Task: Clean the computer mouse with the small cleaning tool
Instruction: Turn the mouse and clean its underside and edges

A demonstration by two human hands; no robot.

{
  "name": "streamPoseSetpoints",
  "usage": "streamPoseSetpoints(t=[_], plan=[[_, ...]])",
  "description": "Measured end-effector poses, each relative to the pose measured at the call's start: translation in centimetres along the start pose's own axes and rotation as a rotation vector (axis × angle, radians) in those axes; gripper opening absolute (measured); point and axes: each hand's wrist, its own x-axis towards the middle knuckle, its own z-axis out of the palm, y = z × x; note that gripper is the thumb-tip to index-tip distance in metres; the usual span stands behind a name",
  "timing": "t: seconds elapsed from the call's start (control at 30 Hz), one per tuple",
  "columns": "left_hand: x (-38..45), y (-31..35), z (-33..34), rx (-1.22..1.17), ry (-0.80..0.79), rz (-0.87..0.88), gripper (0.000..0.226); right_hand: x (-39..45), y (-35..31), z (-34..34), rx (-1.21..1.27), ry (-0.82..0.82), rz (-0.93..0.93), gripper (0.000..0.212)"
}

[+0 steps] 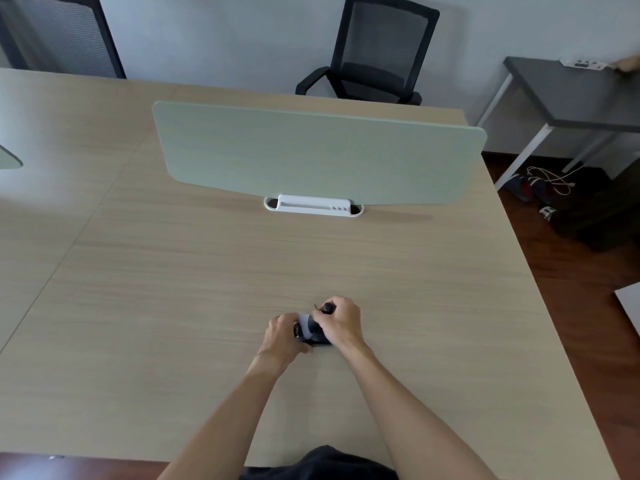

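A black and light grey computer mouse [309, 330] rests on the wooden desk [207, 271], near its front middle. My left hand [283, 336] grips the mouse from its left side. My right hand [341, 322] is closed around a small dark cleaning tool [325, 308], held just above the right side of the mouse. The tool's thin tip points left, over the top of the mouse. Most of the mouse and tool is hidden by my fingers.
A pale green divider panel [318, 157] stands across the desk in a white base [313, 205]. Two black mesh chairs [377, 53] sit behind the desk. A grey side table [571, 95] stands at the right, with cables and shoes on the dark floor.
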Motion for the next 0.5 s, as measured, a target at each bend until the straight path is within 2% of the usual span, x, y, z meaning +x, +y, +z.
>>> streamPoseSetpoints(t=[0.13,0.2,0.33,0.43,0.5], plan=[[-0.1,0.4,0.0,0.021,0.0,0.004,0.061,0.5,2.0,-3.0,-0.077,0.089,0.003,0.018],[-0.2,0.5,-0.1,0.019,-0.006,-0.009,0.061,-0.2,3.1,-4.2,-0.115,0.089,-0.02,0.019],[-0.1,0.5,-0.3,0.024,-0.012,-0.025,0.062,-2.0,4.4,-4.6,0.01,0.12,-0.036,0.012],[0.0,0.5,-0.2,0.012,-0.017,-0.03,0.064,-2.7,4.9,-3.7,-0.003,0.037,0.022,0.007],[0.0,0.6,-0.2,0.02,-0.019,-0.039,0.064,-2.7,5.3,-3.4,-0.008,0.064,0.076,0.007]])
